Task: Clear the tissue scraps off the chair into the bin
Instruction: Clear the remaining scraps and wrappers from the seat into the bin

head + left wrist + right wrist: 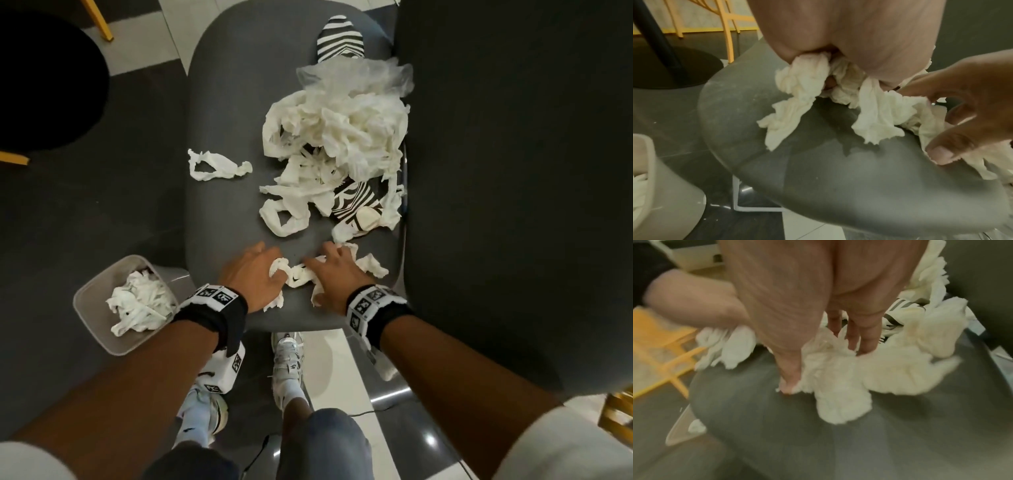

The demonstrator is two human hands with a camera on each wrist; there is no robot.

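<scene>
One grey bin (89,317) on the floor, left of the chair (222,144), holds crumpled tissue scraps (138,306). Left hand (255,277) clenched round a scrap; right hand (337,274) fingers spread, pressing scraps on the seat. Large tissue pile (337,137) behind; uncounted.

Left fingers (830,81) buried in tissue (797,91), striped cloth (356,202) beyond fingers half covered, right wrist view blurred

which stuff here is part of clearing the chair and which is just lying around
Job: tissue scraps on the chair; the bin; left hand gripping scraps; right hand on scraps.
Lying about: striped cloth, clear plastic bag.
</scene>
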